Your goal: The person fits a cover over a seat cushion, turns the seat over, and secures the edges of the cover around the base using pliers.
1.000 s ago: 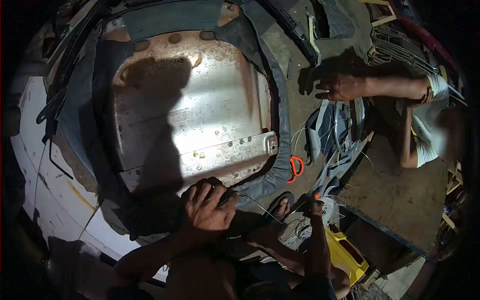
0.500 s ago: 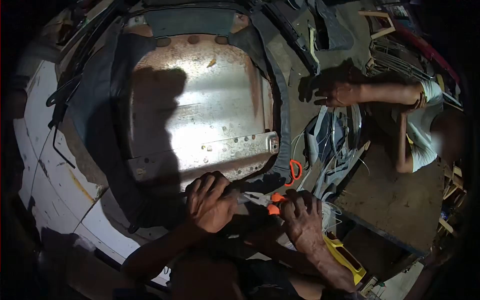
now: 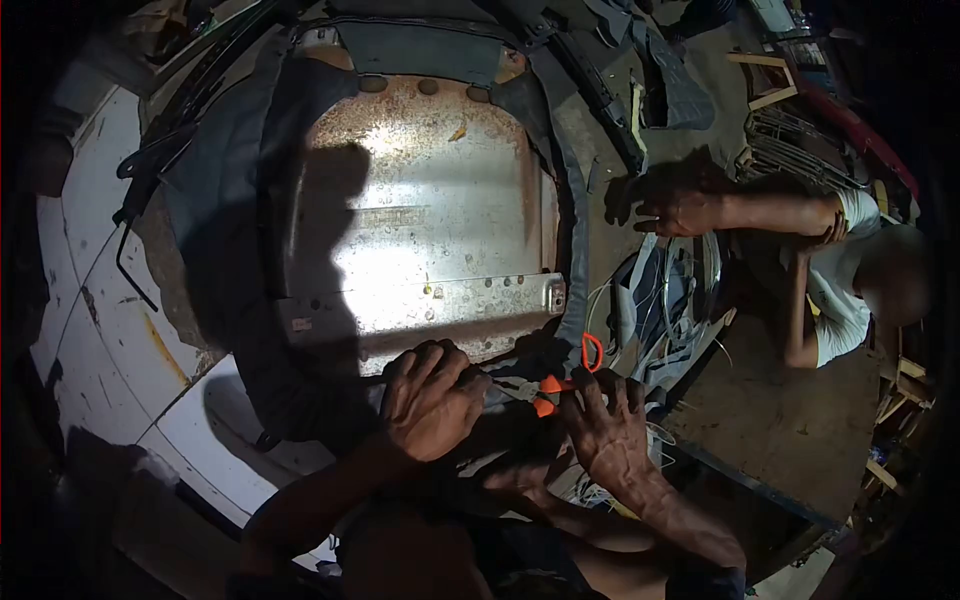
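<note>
A car seat part with a bare metal pan and a dark grey cover round its rim lies in front of me. My left hand is closed on the cover at the near edge, its fingers curled over the dark material. My right hand grips the orange handles of a pair of pliers. The plier jaws point left, close to my left fingertips; what they touch is too dark to make out. An orange looped handle lies just beyond my right hand.
To the right, another person's arm reaches in over the floor near a bundle of wire and grey strips. A brown board lies at the right. Dark metal rails and a bent rod flank the seat.
The view has shifted, so the seat appears slightly lower and further right. The pliers have come nearer my left hand. The yellow object below my right forearm is now mostly hidden.
</note>
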Available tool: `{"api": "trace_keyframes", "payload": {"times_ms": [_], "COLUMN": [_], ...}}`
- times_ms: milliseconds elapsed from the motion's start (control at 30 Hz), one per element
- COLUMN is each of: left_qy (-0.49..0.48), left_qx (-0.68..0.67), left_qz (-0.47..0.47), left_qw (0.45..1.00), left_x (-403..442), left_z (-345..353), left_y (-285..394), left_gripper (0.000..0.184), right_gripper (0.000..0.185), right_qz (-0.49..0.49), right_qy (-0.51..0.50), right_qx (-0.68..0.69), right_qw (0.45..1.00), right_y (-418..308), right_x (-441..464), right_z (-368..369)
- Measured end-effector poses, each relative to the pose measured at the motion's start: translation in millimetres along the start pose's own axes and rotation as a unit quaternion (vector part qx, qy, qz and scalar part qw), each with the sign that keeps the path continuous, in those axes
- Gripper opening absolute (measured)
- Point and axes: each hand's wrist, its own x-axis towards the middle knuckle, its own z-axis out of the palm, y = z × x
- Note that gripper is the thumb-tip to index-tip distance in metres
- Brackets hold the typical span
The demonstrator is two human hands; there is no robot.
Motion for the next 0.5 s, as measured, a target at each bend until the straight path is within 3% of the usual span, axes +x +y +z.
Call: {"api": "trace_keyframes", "payload": {"times_ms": [200,500], "left_qy": [-0.003,0.006], "left_qx": [0.005,-0.042], "left_qz": [0.006,-0.024], "left_qw": [1.0,0.999], "left_x": [-0.2,4.0], "left_z": [2.0,-3.1], "left_y": [-0.8,-1.6], "left_gripper": [0.018,0.022], "right_gripper": [0.041,0.04], "right_qz": [-0.015,0.039], "right_qy": [0.013,-0.093], "right_qx": [-0.017,0.085], "right_qw": [1.0,0.991], "right_y": [1.9,-1.9], "right_x": [1.4,9.3], "right_z": [2.5,-4.9]}}
